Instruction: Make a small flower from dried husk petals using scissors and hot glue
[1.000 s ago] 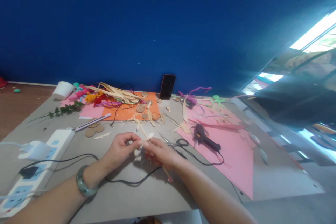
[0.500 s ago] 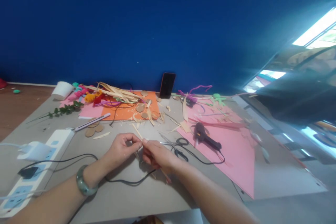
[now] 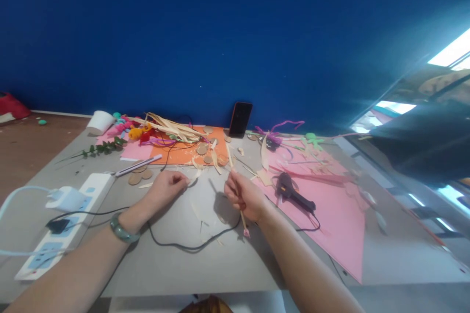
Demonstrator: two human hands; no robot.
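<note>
The right hand [image 3: 245, 199] sits just left of the glue gun [image 3: 293, 194], its fingers [image 3: 235, 190] clamped round the middle of a thin stick [image 3: 232, 166]. The stick is tilted: its top end leans away from the person, and its pink-tipped lower end pokes out below the palm, close above the bench [image 3: 220, 269]. Gripping it mid-shaft leaves both ends free and, I judge, steadies so slim a rod against twisting.

Further left of the glue gun, the left hand [image 3: 166, 188] rests knuckles-up on the bench. Its fingers are drawn together on the end of a pale strip [image 3: 196, 177] (the pinch is small in this view, so the hold is a reading rather than a certainty). The strip lies low and points toward the stick, with a clear gap between the two hands.

The glue gun lies on its side on a pink sheet [image 3: 330, 225], which likely shields the bench from drips. A black cord [image 3: 191, 245] loops on the bench to the gun's left, nearer the person than both hands, and its far part is hidden by the right forearm. Behind the gun and to its left, an orange sheet [image 3: 179, 154] carries straw-like strips [image 3: 169, 129]. A phone [image 3: 240, 119] is propped upright against the wall. Far left of the gun lies a power strip [image 3: 55, 234].
</note>
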